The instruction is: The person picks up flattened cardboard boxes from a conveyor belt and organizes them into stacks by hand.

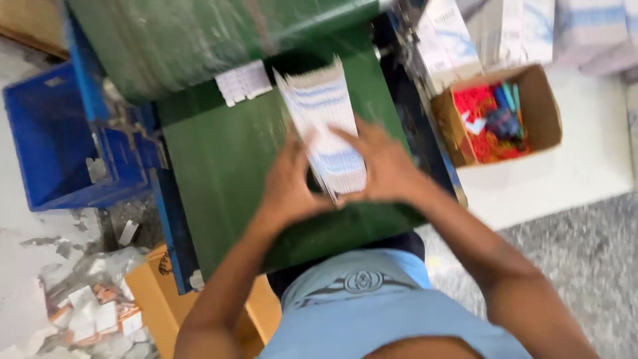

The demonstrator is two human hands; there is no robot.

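Both hands, left hand (289,183) and right hand (382,169), pinch a stack of flat cartons (325,126) on the green desk (226,166), squaring it; steady even pressure seems needed.

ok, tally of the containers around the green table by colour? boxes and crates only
Blue plastic crate: 1
Brown cardboard box holding red and blue bits: 1
Yellow-orange cardboard box under the table edge: 1
Total: 3

Both hands, left hand and right hand, grip the stack of white-and-blue flat cartons on the green table.
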